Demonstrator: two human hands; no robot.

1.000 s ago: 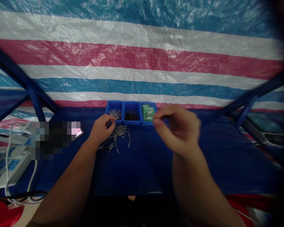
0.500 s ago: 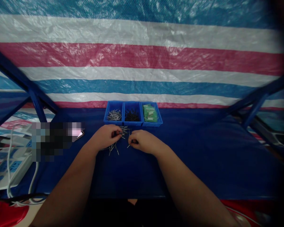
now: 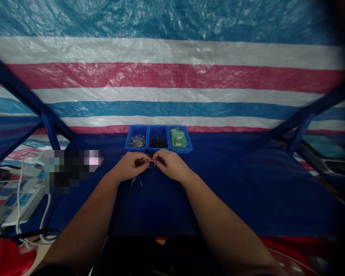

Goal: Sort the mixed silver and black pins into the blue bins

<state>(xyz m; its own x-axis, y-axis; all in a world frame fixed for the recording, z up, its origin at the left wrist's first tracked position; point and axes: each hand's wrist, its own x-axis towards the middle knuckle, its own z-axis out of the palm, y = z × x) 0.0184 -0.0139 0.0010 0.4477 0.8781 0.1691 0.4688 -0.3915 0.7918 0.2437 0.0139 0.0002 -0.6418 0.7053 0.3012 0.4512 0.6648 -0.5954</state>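
Over the blue table, my left hand [image 3: 132, 165] and my right hand [image 3: 171, 164] meet fingertip to fingertip. Both are closed in a pinch on a thin metal pin [image 3: 151, 161] lying across the small gap between them. Loose metal pins [image 3: 137, 180] are scattered beneath and beside my left hand, partly covered by it. Just beyond the hands stand three joined blue bins: the left bin [image 3: 127, 147] holds silvery pins, the middle bin [image 3: 158, 149] dark slender pieces, and the right bin [image 3: 190, 146] green packets [image 3: 178, 137].
A blue table [image 3: 232, 184] spreads out on both sides, with a striped plastic sheet [image 3: 172, 76] behind it. At the left are white power strips [image 3: 23, 203] with cables and a pixelated dark object [image 3: 71, 168]. Blue frame bars [image 3: 50, 128] slant at the sides.
My right hand has moved up and left, bringing its pinched piece to my left hand's fingertips. My left hand has barely moved. The camera view has shifted slightly.
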